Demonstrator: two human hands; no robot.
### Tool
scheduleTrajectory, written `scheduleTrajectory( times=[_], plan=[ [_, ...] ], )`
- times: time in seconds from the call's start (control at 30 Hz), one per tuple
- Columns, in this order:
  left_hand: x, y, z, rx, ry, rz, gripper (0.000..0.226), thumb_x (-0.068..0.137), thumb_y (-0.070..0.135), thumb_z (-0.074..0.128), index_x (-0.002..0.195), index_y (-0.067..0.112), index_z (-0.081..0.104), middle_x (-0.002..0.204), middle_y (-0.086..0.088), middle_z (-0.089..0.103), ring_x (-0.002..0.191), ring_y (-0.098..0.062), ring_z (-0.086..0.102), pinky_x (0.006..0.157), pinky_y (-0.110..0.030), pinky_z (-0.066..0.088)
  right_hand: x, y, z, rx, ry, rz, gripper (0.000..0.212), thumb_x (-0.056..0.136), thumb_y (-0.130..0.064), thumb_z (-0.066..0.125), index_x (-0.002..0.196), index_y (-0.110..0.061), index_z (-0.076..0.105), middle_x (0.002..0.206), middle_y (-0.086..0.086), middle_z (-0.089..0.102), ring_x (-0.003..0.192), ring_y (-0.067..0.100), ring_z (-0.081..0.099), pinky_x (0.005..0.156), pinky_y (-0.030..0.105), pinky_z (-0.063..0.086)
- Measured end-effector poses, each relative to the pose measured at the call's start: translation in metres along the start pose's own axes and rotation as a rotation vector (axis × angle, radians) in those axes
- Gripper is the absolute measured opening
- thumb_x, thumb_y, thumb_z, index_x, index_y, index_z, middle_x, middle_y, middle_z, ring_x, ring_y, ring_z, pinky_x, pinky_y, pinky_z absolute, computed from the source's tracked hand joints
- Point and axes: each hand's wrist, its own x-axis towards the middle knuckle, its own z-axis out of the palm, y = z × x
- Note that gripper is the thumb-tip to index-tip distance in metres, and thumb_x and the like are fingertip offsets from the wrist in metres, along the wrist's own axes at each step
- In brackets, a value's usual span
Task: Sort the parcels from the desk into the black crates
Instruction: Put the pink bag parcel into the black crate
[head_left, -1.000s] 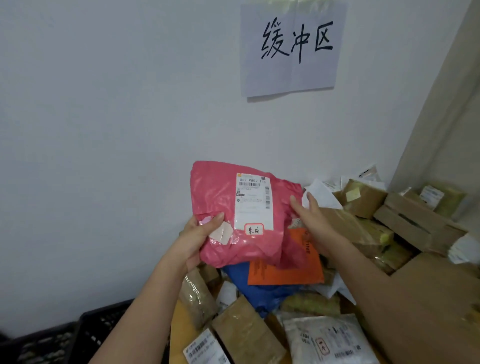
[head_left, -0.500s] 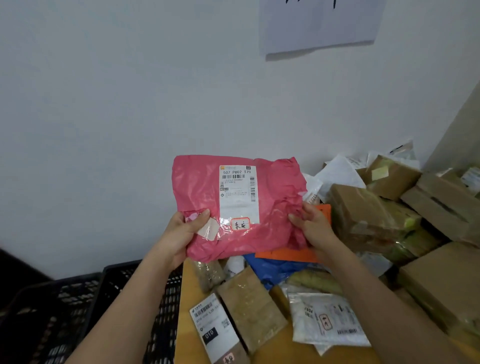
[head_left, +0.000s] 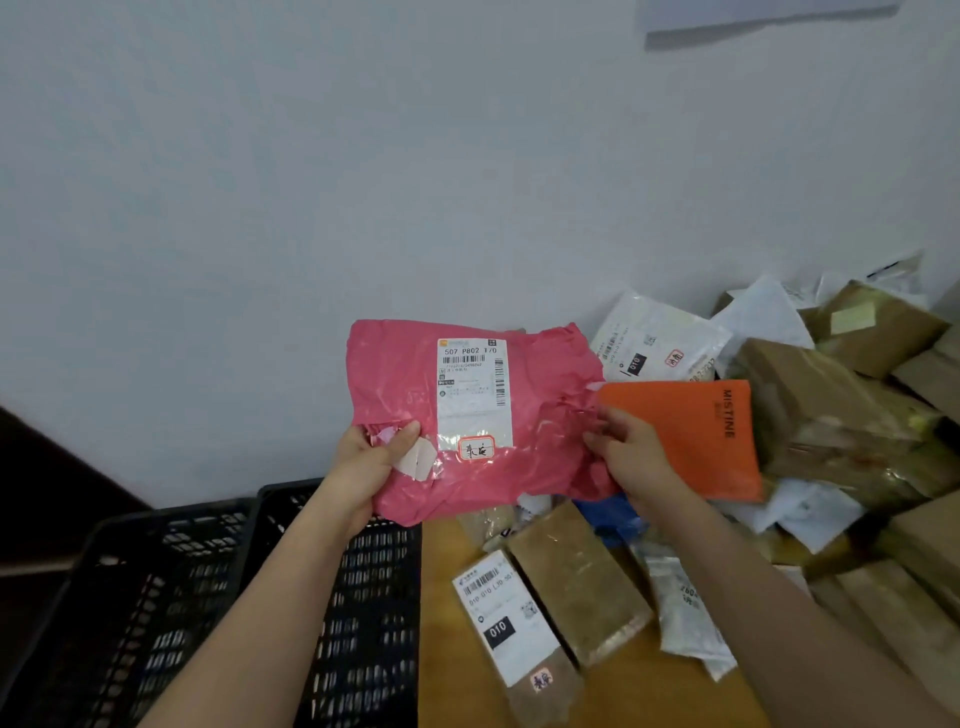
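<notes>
A pink plastic parcel (head_left: 540, 415) with a white shipping label is held up in front of the wall, above the desk's left edge. My left hand (head_left: 371, 465) grips its lower left corner, thumb on the front. My right hand (head_left: 626, 457) pinches its crumpled right edge. Two black crates stand side by side left of the desk: the nearer one (head_left: 363, 613) right under my left forearm, the other (head_left: 135, 597) further left. The wooden desk (head_left: 441, 649) carries a pile of parcels.
On the desk lie an orange envelope (head_left: 696, 441), a white mailer (head_left: 654, 343) against the wall, a brown box with a white label (head_left: 519, 634), a brown taped parcel (head_left: 576, 582), a blue bag (head_left: 613, 519) and several cardboard boxes (head_left: 821, 415) at right.
The view has tilted down and left, bringing both crates further into sight. Both hands have carried the pink parcel left, clear of the orange envelope.
</notes>
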Motion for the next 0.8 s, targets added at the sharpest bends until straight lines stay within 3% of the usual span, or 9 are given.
scheduleTrajectory(
  times=[0.1,0.23,0.33,0.47,0.53,0.67,0.8],
  plan=[
    [0.013,0.001,-0.043,0.009,0.040,0.011,0.065,0.077,0.017,0.080,0.128,0.010,0.040,0.113,-0.010,0.065,0.095,-0.024,0.068,0.072,-0.033,0.056,-0.007,0.000,0.038,-0.088,0.014,-0.016,0.029,0.092,0.007,0.059,0.104,-0.019,0.064,0.092,0.003,0.067,0.090,0.022,0.062,0.071,0.027,0.051],
    [0.028,-0.008,-0.122,0.102,0.108,0.090,0.070,0.086,0.006,0.073,0.123,0.028,0.017,0.106,-0.003,0.058,0.091,-0.017,0.063,0.072,-0.028,0.053,-0.023,0.010,0.119,-0.173,0.019,0.005,0.034,0.094,0.007,0.055,0.102,-0.024,0.046,0.094,0.009,0.064,0.077,0.021,0.056,0.059,0.027,0.044],
    [0.041,-0.021,-0.184,0.196,0.120,0.127,0.068,0.087,0.002,0.070,0.125,0.031,0.021,0.108,-0.005,0.060,0.091,-0.019,0.067,0.069,-0.028,0.057,-0.027,0.025,0.187,-0.305,0.010,-0.055,0.044,0.081,0.021,0.045,0.094,-0.022,0.045,0.092,0.015,0.058,0.078,0.026,0.053,0.063,0.025,0.043],
    [0.063,-0.041,-0.239,0.298,0.099,0.084,0.049,0.086,-0.007,0.066,0.122,0.019,0.046,0.103,-0.004,0.061,0.082,-0.014,0.065,0.057,-0.020,0.057,-0.036,0.049,0.251,-0.414,-0.058,-0.022,0.049,0.064,0.026,0.038,0.076,-0.015,0.061,0.078,-0.001,0.062,0.075,0.011,0.056,0.065,0.015,0.043],
    [0.075,-0.061,-0.257,0.340,0.120,0.056,0.043,0.084,-0.011,0.066,0.117,0.015,0.054,0.103,-0.006,0.062,0.078,-0.011,0.062,0.056,-0.017,0.053,-0.036,0.067,0.270,-0.458,-0.101,0.011,0.056,0.063,0.026,0.039,0.086,-0.014,0.069,0.093,0.005,0.068,0.090,0.015,0.064,0.077,0.011,0.046],
    [0.094,-0.114,-0.283,0.461,0.181,-0.016,0.043,0.081,-0.014,0.064,0.113,0.015,0.062,0.106,-0.008,0.059,0.074,-0.008,0.055,0.065,-0.016,0.048,-0.033,0.107,0.294,-0.636,-0.221,0.132,0.056,0.075,0.021,0.043,0.119,-0.005,0.068,0.113,0.001,0.058,0.111,0.017,0.056,0.081,0.004,0.036],
    [0.108,-0.180,-0.299,0.607,0.204,-0.059,0.039,0.084,-0.011,0.058,0.109,0.017,0.070,0.104,-0.008,0.066,0.090,-0.021,0.061,0.091,-0.036,0.052,-0.033,0.160,0.317,-0.730,-0.358,0.226,0.045,0.090,0.008,0.044,0.132,-0.002,0.059,0.132,0.009,0.051,0.123,0.023,0.051,0.094,0.012,0.032]
  ],
)
